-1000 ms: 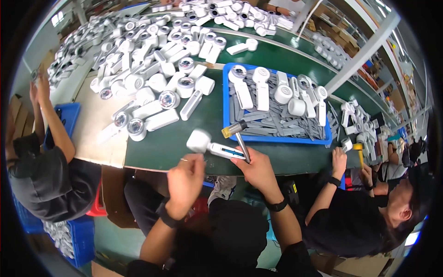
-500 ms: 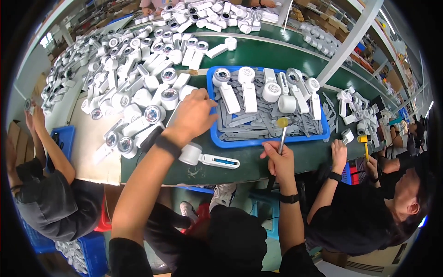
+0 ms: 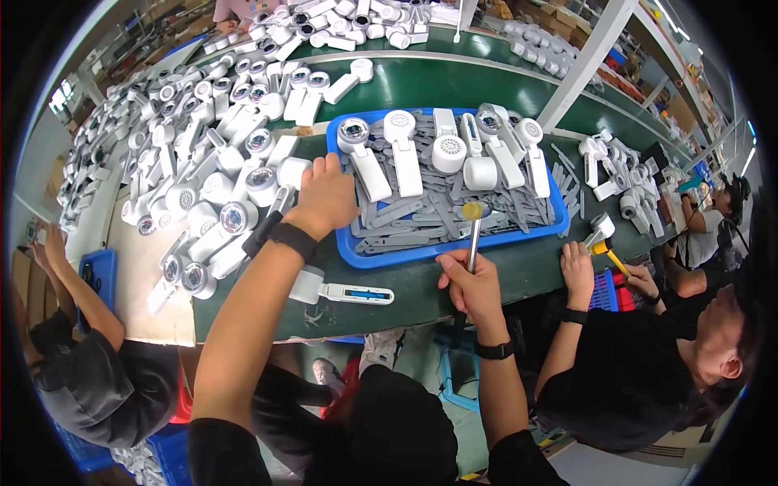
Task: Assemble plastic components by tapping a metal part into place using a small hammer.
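My left hand [image 3: 326, 197] is palm down, fingers stretched away from me and thumb apart, over the near-left corner area of the blue tray [image 3: 421, 258]. Just left of its fingers lies a white handheld fan [image 3: 293, 172]; whether they touch it is hard to see. In my right hand [image 3: 476, 290] is a small hammer [image 3: 473, 212] with a yellow head and metal shaft, held upright in front of the tray. Between my forearms rests another white fan [image 3: 356, 294], a blue part showing in its open handle.
Grey plastic strips [image 3: 421, 223] fill the tray, with several white fans on top. A large pile of fans [image 3: 182, 162] covers the left. At right, a co-worker's hand [image 3: 578, 271] is by a fan [image 3: 600, 228] and a yellow hammer [image 3: 609, 254]. Another person [image 3: 77, 340] sits at left.
The whole view has shifted, moving the bench leftward in the picture. My left fingers have straightened. The right hand still holds the hammer upright. The co-worker's hammer has come up to their fan.
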`<state>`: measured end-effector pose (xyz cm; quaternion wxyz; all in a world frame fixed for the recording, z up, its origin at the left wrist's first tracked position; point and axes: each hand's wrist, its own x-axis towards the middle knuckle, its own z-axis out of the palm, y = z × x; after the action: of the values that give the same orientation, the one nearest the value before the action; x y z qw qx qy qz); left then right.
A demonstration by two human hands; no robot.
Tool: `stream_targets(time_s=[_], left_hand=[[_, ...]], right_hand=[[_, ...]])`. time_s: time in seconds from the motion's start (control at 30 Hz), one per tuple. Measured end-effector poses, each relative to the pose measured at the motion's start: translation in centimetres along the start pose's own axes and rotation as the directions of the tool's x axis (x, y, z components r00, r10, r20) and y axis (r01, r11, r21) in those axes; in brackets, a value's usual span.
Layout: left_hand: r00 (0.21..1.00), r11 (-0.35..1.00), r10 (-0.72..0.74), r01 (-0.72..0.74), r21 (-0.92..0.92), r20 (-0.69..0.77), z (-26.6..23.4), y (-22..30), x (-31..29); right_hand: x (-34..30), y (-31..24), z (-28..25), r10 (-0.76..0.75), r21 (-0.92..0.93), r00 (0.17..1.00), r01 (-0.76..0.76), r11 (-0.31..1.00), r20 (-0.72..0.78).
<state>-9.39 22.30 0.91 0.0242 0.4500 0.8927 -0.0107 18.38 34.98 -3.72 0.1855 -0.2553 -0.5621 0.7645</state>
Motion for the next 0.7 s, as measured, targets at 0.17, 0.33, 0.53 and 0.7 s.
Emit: stream_targets(time_s=[0.17, 0.33, 0.53, 0.7], left_hand=[[0.988, 0.98, -0.085, 0.106, -0.17, 0.127, -1.1, -0.3, 0.9], [0.996, 0.799, -0.062, 0.014, -0.601, -0.059, -0.9, -3.2, -0.6], [0.972, -0.063, -0.232, -0.044, -0.997, -0.028, -3.8, 2.0, -9.5], [0.967, -0.19, -0.254, -0.062, -0.98, -0.012, -1.7, 4.4, -14.4]], right_hand=[[0.0, 0.0, 0.3, 0.003, -0.006, 1.0, -0.003, 1.0, -0.012], [-0.1, 0.2, 0.1, -0.026, 0.001, 1.0, 0.026, 1.0, 0.011], [-2.0, -1.8, 3.7, -0.05, -0.159, 0.999, 0.047, 0.986, -0.012], [-4.1, -3.2, 8.0, -0.069, -0.162, 0.995, 0.08, 0.984, 0.072]])
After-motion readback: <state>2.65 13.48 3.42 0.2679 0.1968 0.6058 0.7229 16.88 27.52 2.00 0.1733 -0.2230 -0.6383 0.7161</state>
